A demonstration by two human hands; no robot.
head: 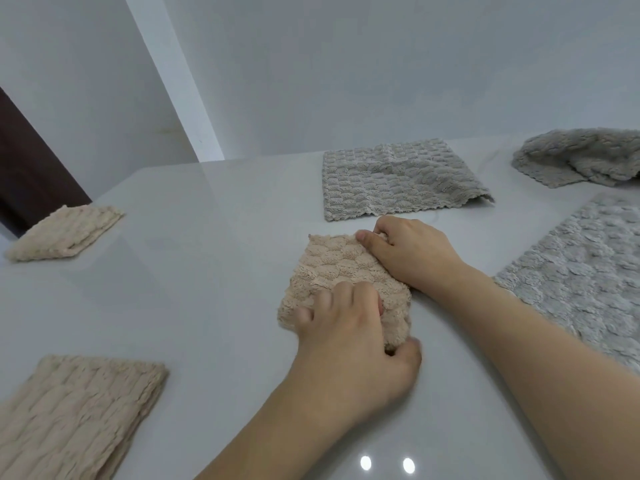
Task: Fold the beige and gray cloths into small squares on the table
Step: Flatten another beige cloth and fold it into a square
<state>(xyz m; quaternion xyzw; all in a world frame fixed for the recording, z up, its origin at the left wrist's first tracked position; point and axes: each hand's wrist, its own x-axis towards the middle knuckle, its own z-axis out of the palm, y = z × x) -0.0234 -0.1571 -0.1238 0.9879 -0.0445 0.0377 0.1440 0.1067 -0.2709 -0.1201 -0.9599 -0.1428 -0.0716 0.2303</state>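
1. Head view: glossy white table point(214, 271) carries everything.
2. Small folded beige fluffy cloth point(332, 271), a scale-textured square, lies at the table's middle.
3. Left hand point(353, 341) pinches its near corner, fingers curled on top, thumb underneath.
4. Right hand point(412, 254) grips its far right corner, fingers curled.

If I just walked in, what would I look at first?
Probably the two hands in the middle of the white table: the left hand and right hand both grip a small fluffy beige folded cloth. Next, the crumpled grey cloth heaped at the far right, beside a flat grey-beige one.
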